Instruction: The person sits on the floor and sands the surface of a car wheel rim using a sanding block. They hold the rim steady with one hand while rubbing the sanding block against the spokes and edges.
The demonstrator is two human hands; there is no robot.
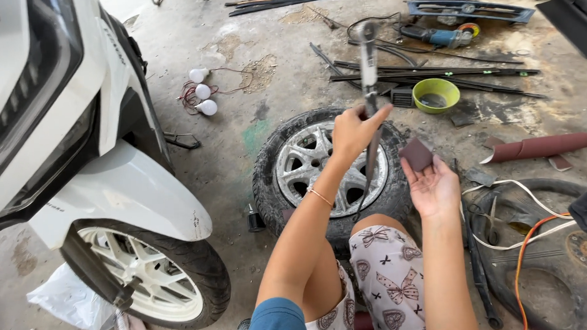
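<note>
Left hand (353, 131) is raised, fist closed around a long grey metal strip (369, 76) held upright. Right hand (433, 186) lies open, palm up, a small dark-red sandpaper square (416, 154) resting on the fingertips. Just behind sits a loose black tyre with silver alloy rim (307, 164) on the concrete floor (236, 62), with a green plastic bowl (436, 95) further back.

I see a stained grey concrete floor (240, 161). On it lie 1 loose black tyre on a silver alloy rim (320, 167), 3 white bulbs on red wires (201, 91), a lime-green plastic bowl (436, 94), a reddish-brown sandpaper roll (543, 147) and long black trim strips (434, 73).
</note>
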